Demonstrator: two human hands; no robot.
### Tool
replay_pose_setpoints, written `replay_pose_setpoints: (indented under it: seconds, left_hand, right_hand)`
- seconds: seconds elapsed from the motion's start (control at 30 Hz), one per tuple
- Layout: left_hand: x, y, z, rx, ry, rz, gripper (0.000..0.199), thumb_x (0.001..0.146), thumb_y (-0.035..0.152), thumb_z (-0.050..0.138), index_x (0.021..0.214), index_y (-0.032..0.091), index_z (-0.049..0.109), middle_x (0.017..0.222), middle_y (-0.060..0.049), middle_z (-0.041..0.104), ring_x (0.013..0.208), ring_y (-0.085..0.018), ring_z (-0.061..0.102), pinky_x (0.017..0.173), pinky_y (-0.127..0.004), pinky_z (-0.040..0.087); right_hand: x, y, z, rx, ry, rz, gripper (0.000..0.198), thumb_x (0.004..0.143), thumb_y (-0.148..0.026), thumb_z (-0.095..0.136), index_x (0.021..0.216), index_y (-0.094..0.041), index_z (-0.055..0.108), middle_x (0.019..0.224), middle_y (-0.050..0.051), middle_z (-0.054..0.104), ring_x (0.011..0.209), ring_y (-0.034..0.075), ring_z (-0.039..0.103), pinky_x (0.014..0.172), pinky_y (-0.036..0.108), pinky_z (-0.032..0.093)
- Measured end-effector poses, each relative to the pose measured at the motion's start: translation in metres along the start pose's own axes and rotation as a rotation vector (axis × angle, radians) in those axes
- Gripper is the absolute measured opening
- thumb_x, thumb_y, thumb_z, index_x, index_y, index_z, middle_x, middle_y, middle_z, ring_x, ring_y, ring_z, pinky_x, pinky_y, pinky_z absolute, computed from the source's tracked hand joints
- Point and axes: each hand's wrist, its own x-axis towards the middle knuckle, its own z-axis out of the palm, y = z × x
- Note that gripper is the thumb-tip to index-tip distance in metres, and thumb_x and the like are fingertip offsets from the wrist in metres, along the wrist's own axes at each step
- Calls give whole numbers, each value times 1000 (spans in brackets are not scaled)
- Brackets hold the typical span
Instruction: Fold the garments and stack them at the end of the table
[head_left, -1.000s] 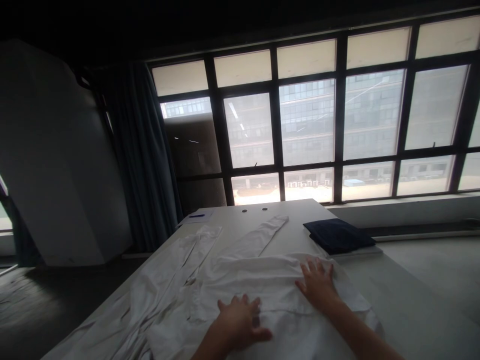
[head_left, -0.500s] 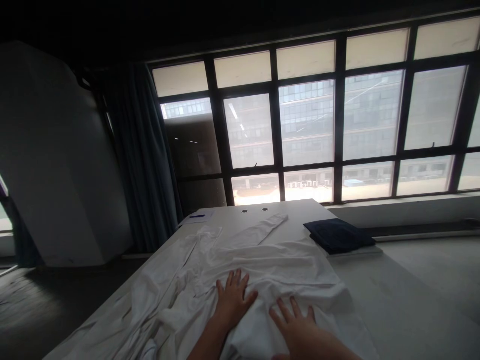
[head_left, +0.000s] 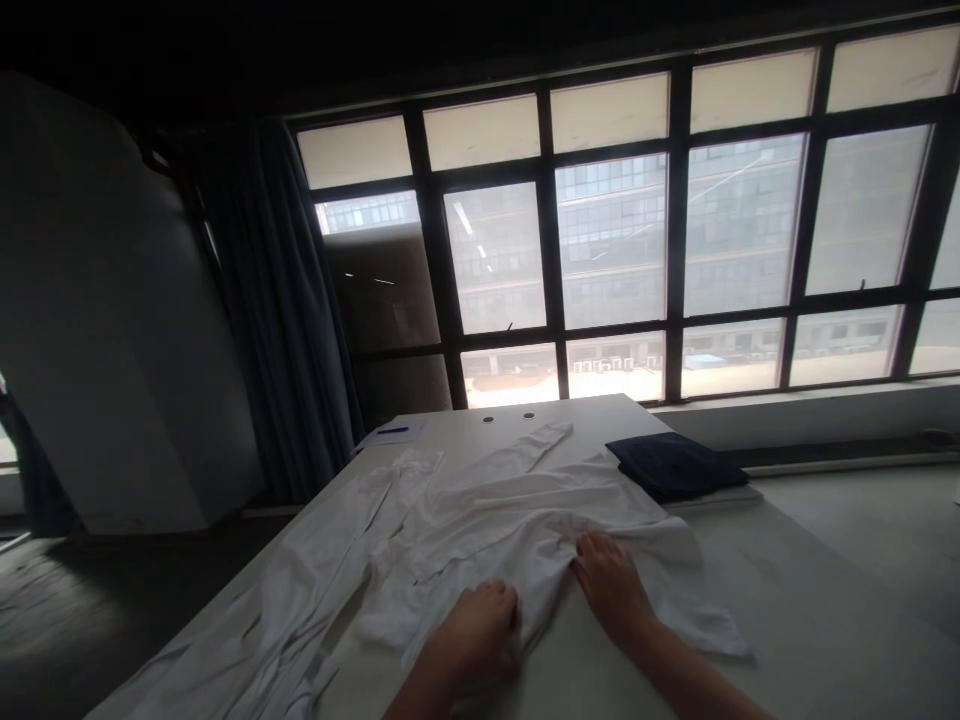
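A rumpled white shirt is spread over the table, one long sleeve reaching toward the far edge. My left hand is closed on its near edge, fingers curled into the fabric. Farther right and a bit higher, my right hand grips another part of that edge, and folds run between the two hands. The fingertips of both hands are partly hidden by cloth. More crumpled white cloth lies to the left, beside the shirt.
A folded dark blue garment lies at the table's right edge on something pale. Paper with a blue pen rests at the far left corner of the white table. Blue curtains and windows stand beyond.
Both hands were spread flat on the shirt and are now curled into it. My right hand has moved up and forward. The shirt's near edge has been drawn up, baring tabletop.
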Motion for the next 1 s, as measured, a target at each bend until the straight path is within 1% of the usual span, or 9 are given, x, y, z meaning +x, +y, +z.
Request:
replay_pose_setpoints:
  seconds: [0.1,0.23,0.33,0.47,0.57,0.7,0.8,0.9,1.0]
  left_hand:
    - [6,-12,-6,70,62,-66,21,75,25,67,96,27,66,105,-3,69,101,-27,63,89,-38,44]
    - [13,-23,-26,129,242,-172,21,89,20,49,105,22,62,113,-10,65,109,-30,58,92,-42,39]
    - [19,-10,-26,177,372,-175,26,91,14,44,109,24,59,114,-8,63,109,-26,56,92,-37,37]
    - [29,24,-2,175,361,-12,24,92,16,44,106,26,62,109,-7,65,105,-25,56,94,-38,37]
    - [35,31,20,124,396,38,27,88,29,55,114,26,61,117,-8,65,110,-28,54,100,-42,35]
    - [43,8,35,83,430,-20,34,89,35,57,121,25,61,139,-8,57,129,-29,47,112,-47,26]
    - [46,-7,37,76,394,-14,26,93,35,55,116,27,66,147,-6,52,140,-28,38,117,-51,18]
    - [46,-7,31,61,368,7,26,97,23,47,112,28,67,141,-6,58,138,-26,42,118,-52,15]
    - [39,0,14,10,347,22,28,97,18,42,111,25,66,122,-7,69,121,-24,57,112,-45,29]
  right_hand:
    - [5,4,-16,-32,96,-39,23,99,-29,44,103,-24,66,113,9,64,108,27,55,97,40,38]
    - [11,9,-25,-79,123,-21,29,102,-33,39,97,-23,67,104,11,66,101,28,60,91,42,42]
    - [11,10,-19,-20,48,41,40,105,-34,26,99,-22,64,91,10,70,85,25,68,74,34,46]
    - [9,8,-8,26,4,124,46,105,-33,16,105,-22,60,82,11,72,77,26,72,64,33,47]
    - [8,10,-6,60,42,110,44,104,-30,17,120,-20,57,91,14,73,82,27,71,70,37,49]
    - [8,17,-2,121,30,-71,35,95,-34,43,123,-18,58,121,14,67,112,28,61,99,40,42]
    - [8,24,5,104,-65,-75,42,91,-37,50,127,-18,59,129,12,63,124,29,54,107,40,34]
    - [10,33,8,80,-95,-41,37,94,-27,41,122,-21,63,126,10,65,119,27,56,104,40,35]
    - [13,40,7,55,-73,-29,32,94,-25,41,111,-24,68,120,8,66,113,27,57,100,40,36]
